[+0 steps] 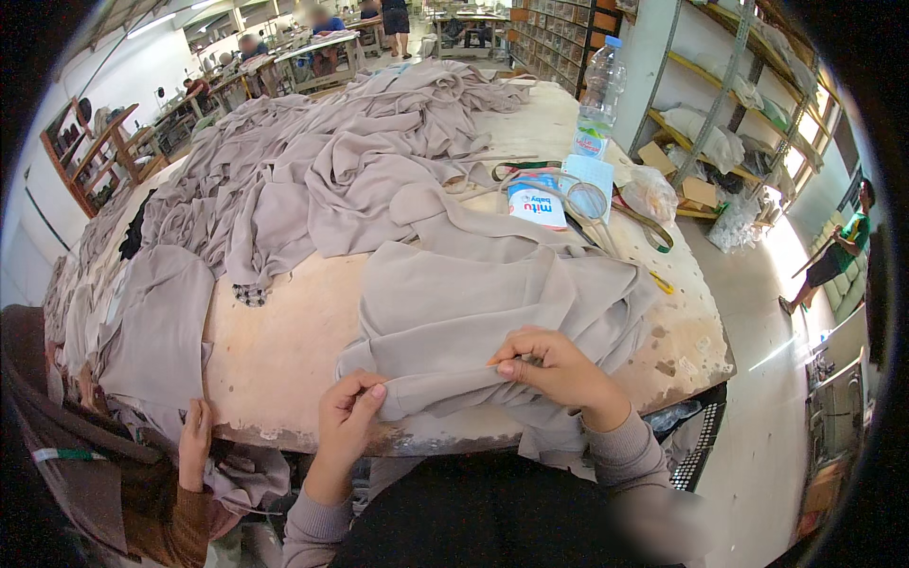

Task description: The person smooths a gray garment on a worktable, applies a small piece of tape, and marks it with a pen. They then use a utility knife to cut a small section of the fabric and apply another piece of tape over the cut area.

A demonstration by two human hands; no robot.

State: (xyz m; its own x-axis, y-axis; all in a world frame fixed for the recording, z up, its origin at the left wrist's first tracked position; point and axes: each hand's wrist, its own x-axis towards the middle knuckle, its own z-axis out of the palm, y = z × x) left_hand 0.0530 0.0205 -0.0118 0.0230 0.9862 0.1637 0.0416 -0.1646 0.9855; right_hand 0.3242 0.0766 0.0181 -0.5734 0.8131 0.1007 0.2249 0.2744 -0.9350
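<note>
At the near edge of the worn table (265, 369), the left hand (348, 417) and the right hand (549, 367) each pinch, thumb against fingers, the near band (436, 383) of a grey garment (450, 308) that lies spread before them, a fold (557, 431) of it drooping over the edge. If either pinch loosens, the band could skew or crease, and the drooping fold's weight might drag the cloth off line; a sharp tug could also catch the small yellow tool (662, 282) (it lies just beside the cloth, to the right).
</note>
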